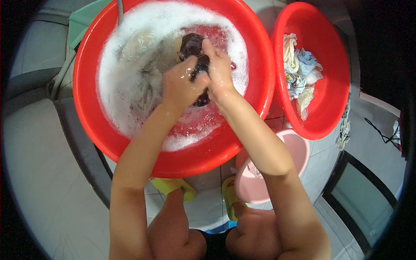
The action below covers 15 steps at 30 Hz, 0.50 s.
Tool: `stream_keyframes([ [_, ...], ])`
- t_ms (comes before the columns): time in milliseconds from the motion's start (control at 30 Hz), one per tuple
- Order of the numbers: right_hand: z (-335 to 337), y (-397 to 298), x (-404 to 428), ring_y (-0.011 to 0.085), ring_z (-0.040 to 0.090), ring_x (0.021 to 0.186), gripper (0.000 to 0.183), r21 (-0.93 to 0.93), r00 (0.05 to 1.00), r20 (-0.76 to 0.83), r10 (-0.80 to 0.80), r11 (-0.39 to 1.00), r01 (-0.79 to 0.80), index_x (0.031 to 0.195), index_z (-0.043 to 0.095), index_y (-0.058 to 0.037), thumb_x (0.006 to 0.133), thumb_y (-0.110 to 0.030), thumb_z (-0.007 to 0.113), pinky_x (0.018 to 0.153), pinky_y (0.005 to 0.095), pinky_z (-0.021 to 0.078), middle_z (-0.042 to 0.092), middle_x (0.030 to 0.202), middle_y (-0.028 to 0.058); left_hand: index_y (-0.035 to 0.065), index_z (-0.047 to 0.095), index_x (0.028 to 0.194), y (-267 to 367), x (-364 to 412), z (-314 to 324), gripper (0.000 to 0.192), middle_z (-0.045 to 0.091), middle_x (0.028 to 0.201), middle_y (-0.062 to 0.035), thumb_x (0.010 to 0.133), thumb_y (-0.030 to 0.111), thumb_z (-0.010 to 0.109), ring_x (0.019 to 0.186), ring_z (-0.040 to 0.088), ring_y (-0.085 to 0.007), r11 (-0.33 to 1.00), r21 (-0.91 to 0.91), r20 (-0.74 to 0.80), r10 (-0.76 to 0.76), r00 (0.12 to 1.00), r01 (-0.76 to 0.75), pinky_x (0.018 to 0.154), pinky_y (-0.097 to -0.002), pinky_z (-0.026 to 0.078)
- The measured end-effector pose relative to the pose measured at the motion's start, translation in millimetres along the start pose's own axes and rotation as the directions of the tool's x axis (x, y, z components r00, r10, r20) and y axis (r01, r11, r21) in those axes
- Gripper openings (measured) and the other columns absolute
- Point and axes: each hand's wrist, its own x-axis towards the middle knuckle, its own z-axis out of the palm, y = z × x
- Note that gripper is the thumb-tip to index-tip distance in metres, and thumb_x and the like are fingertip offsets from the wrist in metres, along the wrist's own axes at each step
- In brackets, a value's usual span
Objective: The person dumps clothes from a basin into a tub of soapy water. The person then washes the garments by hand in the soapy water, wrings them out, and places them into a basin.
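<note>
A large red plastic basin [201,165] of sudsy water stands before me. Over its middle, a wet dark cloth garment [191,45] is bunched between my hands, its lower end hanging into the water. My left hand [182,79] is closed around the dark fabric, knuckles towards me. My right hand [219,68] grips the same garment from the right, thumb up, with the wrist close to the left fingers. Pale soaked laundry [151,81] lies in the water left of my hands, partly hidden under white foam [113,81].
A second red basin [328,107] at the right holds several crumpled light garments [305,65]. Below it sits a pink basin [292,143] with a pink cloth [254,169], partly behind my right arm. A grey hose [120,13] hangs over the big basin's far rim. Grey padded seating [42,162] flanks the left.
</note>
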Motion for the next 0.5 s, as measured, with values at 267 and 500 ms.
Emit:
stream_keyframes([
  [267,-47,-6,15,0.0437,0.058,0.094,0.05,-0.931,0.89,0.286,-0.355,0.116,0.346,0.127,0.044,-0.0131,0.085,-0.035,0.059,0.081,0.0478,0.048,0.046,0.122,0.027,0.0092,0.061,0.112,-39,3,7,0.035,0.054,0.122,-0.0132,0.079,0.019,0.056,0.111,0.051,-0.0329,0.92,0.38,0.1,0.063,0.993,-0.097,0.09,-0.0397,0.042],
  [500,-27,32,35,0.0466,0.044,0.12,0.071,-0.993,0.998,0.066,0.022,0.099,0.064,0.146,0.02,-0.0266,0.087,-0.057,0.044,0.099,0.0495,0.039,0.023,0.145,0.0272,0.0084,0.05,0.127,-84,5,8,0.053,0.049,0.128,-0.0191,0.08,0.028,0.064,0.117,0.046,-0.0365,0.869,0.337,0.383,0.224,0.896,-0.361,0.098,-0.0449,0.039],
])
